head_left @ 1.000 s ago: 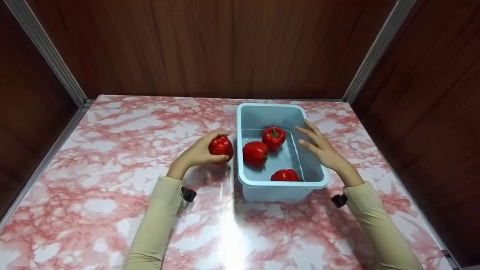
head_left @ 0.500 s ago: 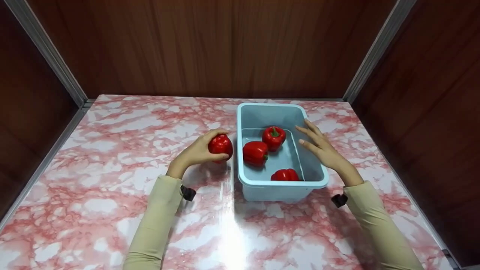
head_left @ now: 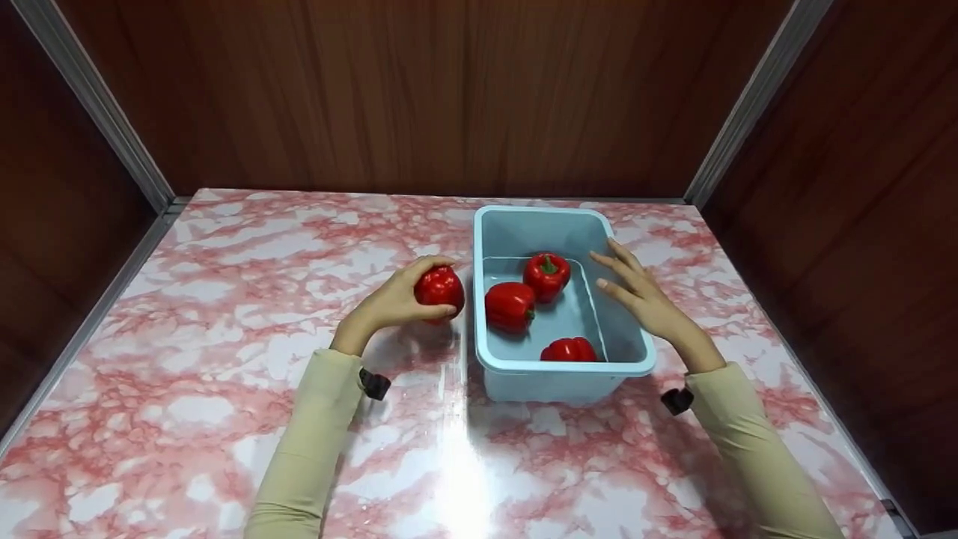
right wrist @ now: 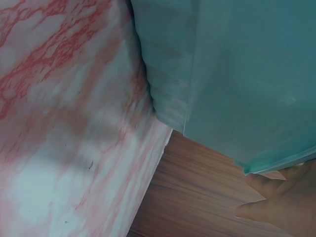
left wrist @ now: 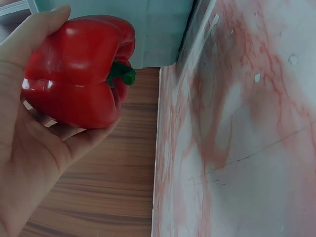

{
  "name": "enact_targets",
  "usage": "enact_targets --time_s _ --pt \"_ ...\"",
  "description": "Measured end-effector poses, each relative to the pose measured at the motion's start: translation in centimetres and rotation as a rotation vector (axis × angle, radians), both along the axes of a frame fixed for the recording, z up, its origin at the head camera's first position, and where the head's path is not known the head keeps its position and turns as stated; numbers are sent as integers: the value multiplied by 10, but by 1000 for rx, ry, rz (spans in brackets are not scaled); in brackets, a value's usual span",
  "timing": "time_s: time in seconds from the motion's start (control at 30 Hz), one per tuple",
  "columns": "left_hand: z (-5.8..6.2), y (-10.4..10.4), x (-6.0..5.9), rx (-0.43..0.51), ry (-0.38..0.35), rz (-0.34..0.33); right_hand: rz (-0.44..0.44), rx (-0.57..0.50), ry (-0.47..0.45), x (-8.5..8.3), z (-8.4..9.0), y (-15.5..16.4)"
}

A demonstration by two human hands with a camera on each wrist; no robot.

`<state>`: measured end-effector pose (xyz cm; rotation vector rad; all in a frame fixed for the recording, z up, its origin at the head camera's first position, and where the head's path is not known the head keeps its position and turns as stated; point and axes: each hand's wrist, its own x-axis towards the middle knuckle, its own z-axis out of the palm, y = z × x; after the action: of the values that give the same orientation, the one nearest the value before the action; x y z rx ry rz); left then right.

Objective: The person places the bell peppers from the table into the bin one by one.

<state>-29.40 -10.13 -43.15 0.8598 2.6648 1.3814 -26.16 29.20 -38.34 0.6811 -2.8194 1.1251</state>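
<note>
My left hand (head_left: 393, 303) holds a red bell pepper (head_left: 440, 290) between thumb and fingers, just left of the pale blue plastic bin (head_left: 566, 387). In the left wrist view, the pepper's green stem (left wrist: 122, 74) points away from the palm, and the bin's wall is behind it. On the bin's far side, my right hand (head_left: 650, 299) reaches over the right rim with fingers spread and nothing in them. In the right wrist view this hand (right wrist: 289, 200) lies close against the rim; contact is unclear. Inside the bin are an upright pepper (head_left: 547, 275), a pepper on its side (head_left: 510, 307) and one partly hidden by the near rim (head_left: 569, 349).
A red-and-white marbled tabletop (head_left: 202, 337) carries the bin. Brown wood-grain panels (head_left: 389, 97) with grey metal corner posts (head_left: 756, 90) enclose the back and sides. Bright glare falls on the table in front of the bin.
The left hand and its bell pepper have shifted very slightly up and to the left in the head view. My right hand, the bin and the peppers inside stay where they were.
</note>
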Motion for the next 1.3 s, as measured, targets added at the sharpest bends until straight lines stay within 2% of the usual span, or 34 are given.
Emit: enact_targets --time_s 0.23,0.37,1.13,1.3 --pt "3 0 0 2 19 -2 6 -13 -23 19 23 -15" --pt "2 -1 0 2 25 -6 5 -10 -23 23 27 -18" --pt "8 -2 -4 2 54 0 16 -9 -14 22 26 -18" --pt "9 -2 -3 2 50 8 16 -14 -7 13 16 -11"
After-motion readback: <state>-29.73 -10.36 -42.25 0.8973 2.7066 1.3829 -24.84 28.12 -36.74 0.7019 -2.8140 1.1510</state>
